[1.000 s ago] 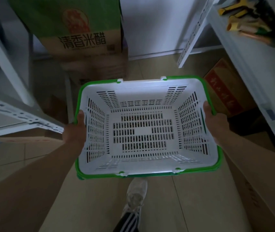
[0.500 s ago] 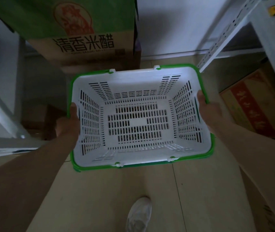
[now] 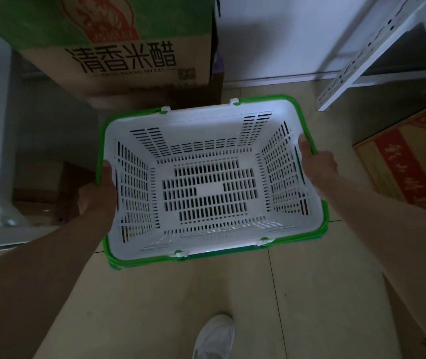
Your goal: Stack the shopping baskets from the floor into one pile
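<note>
We had both hands clamped on the short sides of the white shopping basket (image 3: 210, 185): left hand (image 3: 98, 195) and right hand (image 3: 319, 168), thumbs hooked over the green rim, probably to keep it level. It hung over the tiled floor (image 3: 310, 294), and a second green rim (image 3: 206, 259) peeked out just beneath, so it looked like it was nesting onto another basket. Vinegar carton (image 3: 118, 47) behind, metal shelf (image 3: 377, 45) off right.

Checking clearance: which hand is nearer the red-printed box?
Right. The right hand grips the basket side facing the red-printed box; the left hand holds the far side.
</note>
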